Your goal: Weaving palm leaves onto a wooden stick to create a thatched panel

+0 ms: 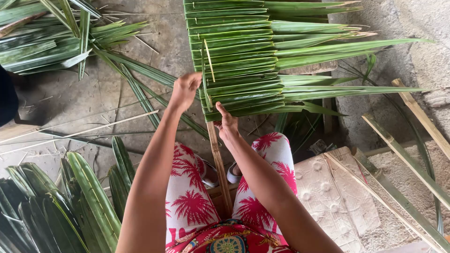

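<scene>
On the concrete floor (93, 100) at far left lies a loose heap of green palm leaves (42, 42), with more folded leaves (70, 206) stacked at lower left and thin pale sticks (79, 131) between them. The left hand (184, 90) is closed in a pinch at the edge of the woven leaf panel (243, 61), seemingly gripping the end of a folded leaf where a thin sliver (209, 61) stands up through the rows. To do this stitch well, I judge the fold should be kept tight against the wooden slat (219, 164) and flush with the row above before pinning. The right hand (227, 124) presses, fingers curled and thumb up, against the panel's bottom edge at the slat, steadying it. Bamboo strips (408, 159) and a pale mat (337, 197) lie at right.
</scene>
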